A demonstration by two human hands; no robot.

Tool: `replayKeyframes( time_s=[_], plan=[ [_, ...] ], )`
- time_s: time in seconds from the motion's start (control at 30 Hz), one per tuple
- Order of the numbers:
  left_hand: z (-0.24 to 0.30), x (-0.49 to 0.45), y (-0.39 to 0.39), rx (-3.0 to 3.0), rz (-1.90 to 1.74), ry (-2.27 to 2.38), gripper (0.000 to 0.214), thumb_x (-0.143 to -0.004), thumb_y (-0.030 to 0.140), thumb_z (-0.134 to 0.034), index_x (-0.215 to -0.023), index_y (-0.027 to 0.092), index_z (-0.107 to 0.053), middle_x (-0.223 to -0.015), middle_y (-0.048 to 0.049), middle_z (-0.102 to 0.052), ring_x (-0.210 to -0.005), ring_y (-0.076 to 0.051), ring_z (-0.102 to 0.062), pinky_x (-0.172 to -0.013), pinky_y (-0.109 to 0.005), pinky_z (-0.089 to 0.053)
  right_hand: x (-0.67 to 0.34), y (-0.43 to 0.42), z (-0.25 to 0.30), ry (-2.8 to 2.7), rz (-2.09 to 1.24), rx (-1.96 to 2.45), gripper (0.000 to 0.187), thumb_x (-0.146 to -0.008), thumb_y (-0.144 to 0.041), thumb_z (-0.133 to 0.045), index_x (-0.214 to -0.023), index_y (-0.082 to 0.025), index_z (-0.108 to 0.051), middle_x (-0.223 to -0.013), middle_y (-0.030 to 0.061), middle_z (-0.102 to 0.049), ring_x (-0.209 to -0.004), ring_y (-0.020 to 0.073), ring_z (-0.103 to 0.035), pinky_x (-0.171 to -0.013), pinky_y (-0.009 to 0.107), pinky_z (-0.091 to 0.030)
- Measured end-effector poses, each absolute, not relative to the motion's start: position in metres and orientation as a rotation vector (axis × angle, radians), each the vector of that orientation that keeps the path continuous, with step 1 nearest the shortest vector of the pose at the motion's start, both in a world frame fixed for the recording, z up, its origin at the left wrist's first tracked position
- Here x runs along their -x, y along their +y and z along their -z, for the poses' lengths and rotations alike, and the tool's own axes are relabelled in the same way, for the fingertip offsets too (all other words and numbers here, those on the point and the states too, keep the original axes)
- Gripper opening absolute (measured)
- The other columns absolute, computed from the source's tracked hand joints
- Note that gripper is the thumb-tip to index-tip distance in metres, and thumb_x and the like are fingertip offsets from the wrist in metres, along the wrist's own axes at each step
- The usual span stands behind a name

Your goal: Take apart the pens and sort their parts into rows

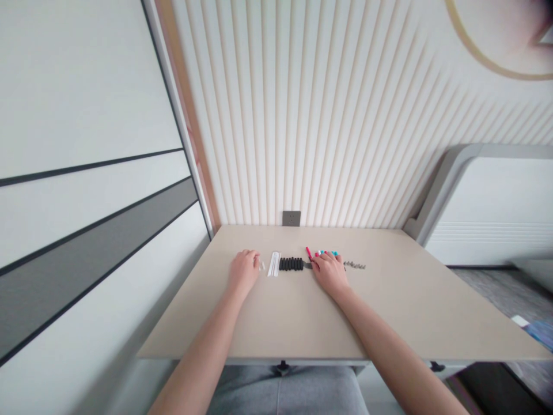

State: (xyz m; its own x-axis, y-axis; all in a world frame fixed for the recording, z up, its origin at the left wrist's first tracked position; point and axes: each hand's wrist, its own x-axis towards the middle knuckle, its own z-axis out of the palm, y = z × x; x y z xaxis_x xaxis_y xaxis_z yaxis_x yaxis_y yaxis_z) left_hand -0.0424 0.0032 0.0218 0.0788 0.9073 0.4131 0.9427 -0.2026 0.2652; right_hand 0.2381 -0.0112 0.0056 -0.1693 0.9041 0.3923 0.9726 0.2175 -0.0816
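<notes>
My left hand (245, 267) rests on the left part of the table with its fingers curled inward. Small whitish pieces (262, 266) lie at its fingertips; whether it holds one is hidden. Just to its right are several thin white sticks (273, 264) side by side, then a row of short black tubes (291, 264). My right hand (330, 272) lies over the parts beyond that row, fingers forward and slightly apart. A red stick (308, 252) points out beside its fingertips. Small red, white and teal pieces (327, 253) show behind its knuckles, partly covered.
Small dark coiled pieces (355, 265) lie right of my right hand on the beige table (294, 323). A ribbed wall with a dark socket (291, 218) stands behind. A white cabinet (108, 259) borders the left; a bed headboard (488, 202) is at right.
</notes>
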Motion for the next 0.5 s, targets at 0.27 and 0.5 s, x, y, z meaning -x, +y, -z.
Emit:
replayKeyframes(
  time_s=[0.27,0.5],
  plan=[
    [-0.0193,0.0428,0.0053,2.272,0.798,-1.918,0.018,-0.089,0.017,-0.051,-0.097,0.018,-0.067,-0.097,-0.0075,-0.067,-0.096,-0.022,-0.06,-0.087,-0.032,-0.043,-0.2381,-0.0076,-0.0059,-2.1,0.235,1.815,0.023,-0.095,-0.03,-0.048,-0.096,-0.023,-0.07,-0.101,0.0079,-0.07,-0.101,0.0243,-0.055,-0.083,0.037,-0.027],
    [-0.017,0.0427,0.0074,2.308,0.898,-1.84,0.017,-0.088,0.015,-0.052,-0.094,0.018,-0.067,-0.094,-0.0079,-0.068,-0.095,-0.022,-0.06,-0.087,-0.034,-0.044,-0.2409,-0.0035,-0.0001,-2.03,0.254,1.771,0.023,-0.094,-0.024,-0.047,-0.102,-0.022,-0.069,-0.101,0.0087,-0.07,-0.1,0.0252,-0.056,-0.084,0.037,-0.028]
  ],
)
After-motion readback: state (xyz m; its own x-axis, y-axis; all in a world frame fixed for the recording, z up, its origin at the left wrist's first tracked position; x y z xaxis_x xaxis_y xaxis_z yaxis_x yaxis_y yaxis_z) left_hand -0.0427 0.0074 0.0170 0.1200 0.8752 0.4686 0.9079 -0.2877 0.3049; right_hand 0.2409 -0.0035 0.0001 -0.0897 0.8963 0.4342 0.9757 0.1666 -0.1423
